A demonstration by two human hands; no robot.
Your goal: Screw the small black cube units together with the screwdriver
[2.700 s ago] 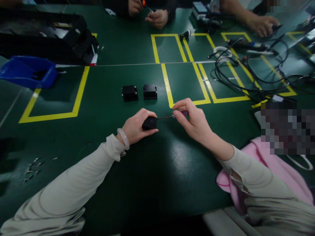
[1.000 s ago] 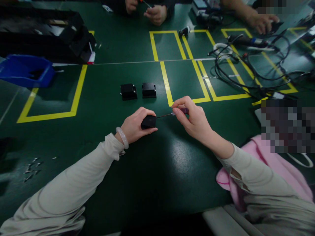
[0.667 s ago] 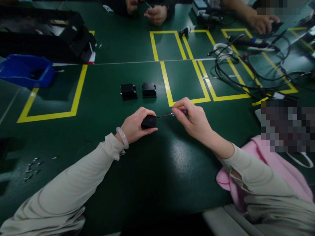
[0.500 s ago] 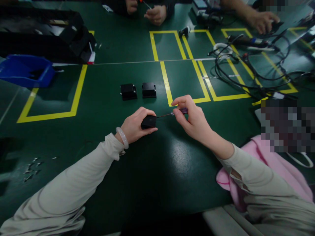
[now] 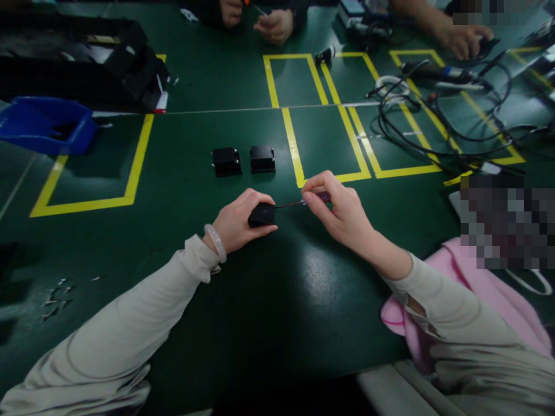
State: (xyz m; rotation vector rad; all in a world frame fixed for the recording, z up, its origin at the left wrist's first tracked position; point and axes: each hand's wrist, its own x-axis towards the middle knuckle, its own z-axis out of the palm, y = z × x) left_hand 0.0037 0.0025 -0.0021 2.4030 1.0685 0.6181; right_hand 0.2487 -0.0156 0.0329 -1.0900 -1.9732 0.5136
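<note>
My left hand (image 5: 240,221) is closed round a small black block (image 5: 262,215), thumb and fingers on opposite sides of it. In my right hand (image 5: 336,205) is a screwdriver (image 5: 321,197), pinched by its purplish, see-through handle. Its thin shaft points left and the tip meets the block's right side; the exact contact spot is too small to make out. Beyond my hands, two black boxes with shiny metal bits at their sides stand side by side, a left box (image 5: 226,161) and a right box (image 5: 262,158).
Small screws (image 5: 54,299) lie scattered at the lower left. A blue bin (image 5: 47,124) stands at the left by a long black housing (image 5: 78,63). Black cables (image 5: 451,144) tangle at the right, above a pink cloth (image 5: 468,277). Across the table is a co-worker's hand (image 5: 275,26).
The fingers of my right hand have shifted slightly on the screwdriver's handle, with the handle turned a little. My left hand and the black block stay in place.
</note>
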